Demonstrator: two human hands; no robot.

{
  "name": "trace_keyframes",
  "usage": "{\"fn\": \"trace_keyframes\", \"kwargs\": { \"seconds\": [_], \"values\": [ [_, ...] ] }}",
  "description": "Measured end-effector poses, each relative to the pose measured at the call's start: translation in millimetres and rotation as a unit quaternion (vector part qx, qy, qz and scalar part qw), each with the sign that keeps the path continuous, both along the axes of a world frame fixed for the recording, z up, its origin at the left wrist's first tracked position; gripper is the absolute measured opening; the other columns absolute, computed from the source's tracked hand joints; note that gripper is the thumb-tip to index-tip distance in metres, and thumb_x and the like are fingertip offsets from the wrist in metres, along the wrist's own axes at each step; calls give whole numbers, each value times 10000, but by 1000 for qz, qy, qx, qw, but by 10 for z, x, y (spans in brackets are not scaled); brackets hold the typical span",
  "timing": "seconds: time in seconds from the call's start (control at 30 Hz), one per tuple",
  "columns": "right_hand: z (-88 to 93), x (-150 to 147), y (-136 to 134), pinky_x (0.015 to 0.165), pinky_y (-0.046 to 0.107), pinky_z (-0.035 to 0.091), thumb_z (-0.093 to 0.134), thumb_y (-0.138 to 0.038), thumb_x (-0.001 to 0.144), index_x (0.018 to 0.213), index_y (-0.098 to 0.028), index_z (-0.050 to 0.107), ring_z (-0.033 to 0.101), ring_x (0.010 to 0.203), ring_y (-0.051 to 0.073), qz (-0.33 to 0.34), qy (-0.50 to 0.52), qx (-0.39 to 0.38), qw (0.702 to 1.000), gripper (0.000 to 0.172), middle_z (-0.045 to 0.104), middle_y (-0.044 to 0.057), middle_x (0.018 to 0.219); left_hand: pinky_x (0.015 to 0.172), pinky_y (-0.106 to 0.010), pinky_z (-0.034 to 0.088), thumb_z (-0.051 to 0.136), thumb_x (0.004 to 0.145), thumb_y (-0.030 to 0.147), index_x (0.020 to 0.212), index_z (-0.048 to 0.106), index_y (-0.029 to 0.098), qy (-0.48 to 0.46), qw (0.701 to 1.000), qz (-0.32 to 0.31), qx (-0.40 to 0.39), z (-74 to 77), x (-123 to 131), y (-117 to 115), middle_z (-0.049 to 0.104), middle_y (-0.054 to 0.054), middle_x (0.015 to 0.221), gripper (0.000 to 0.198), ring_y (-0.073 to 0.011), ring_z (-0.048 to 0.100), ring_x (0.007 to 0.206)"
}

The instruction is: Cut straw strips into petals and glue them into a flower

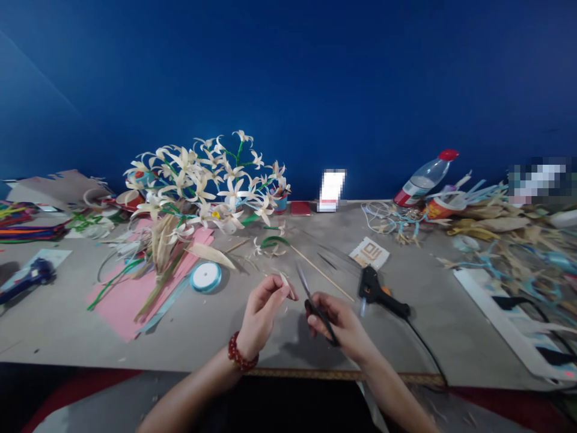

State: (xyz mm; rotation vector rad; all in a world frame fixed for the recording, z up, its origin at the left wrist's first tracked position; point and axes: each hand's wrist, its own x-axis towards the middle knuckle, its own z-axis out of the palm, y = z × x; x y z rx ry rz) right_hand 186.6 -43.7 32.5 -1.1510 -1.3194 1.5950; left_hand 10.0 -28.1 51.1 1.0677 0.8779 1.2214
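My left hand (265, 307) pinches a small pale strip (285, 281), narrow and petal-like, between thumb and fingertips. In my right hand (336, 322) is a pair of scissors (322, 319) with black handles, the blades pointing up and away from me. The blades are close to the right of the strip, seemingly apart from it. Beyond my hands lie a thin stick (322, 273) with a green curved end (274, 240) and a few small white petals. A roll of light blue ribbon (205, 276) is to the left of my left hand.
White handmade flowers (202, 174) on green stems stand at the back left, near pink paper (112, 307). A black glue gun (383, 291) with a cord lies right of my hands. Farther right are a power strip (500, 325), a tilted bottle (424, 180) and dried husks (500, 225).
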Motion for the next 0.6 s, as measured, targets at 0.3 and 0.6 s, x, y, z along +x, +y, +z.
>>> {"fn": "trace_keyframes", "kwargs": {
  "seconds": [0.3, 0.6],
  "values": [
    [-90, 43, -74, 475, 203, 348, 689, -674, 676, 699, -215, 406, 488, 449, 94, 106, 6, -66, 992, 540, 512, -63, 528, 670, -261, 381, 510, 895, 262, 666, 561, 158, 153, 984, -54, 70, 69, -140, 35, 606, -26, 674, 256, -151, 519, 659],
    [-19, 86, -74, 462, 202, 320, 672, -673, 697, 719, -197, 451, 475, 441, 90, 129, 18, -66, 989, 525, 549, -42, 534, 696, -273, 405, 524, 888, 278, 657, 594, 151, 156, 978, -115, 82, 61, -211, 49, 632, -41, 688, 273, -166, 560, 686]
  ]
}}
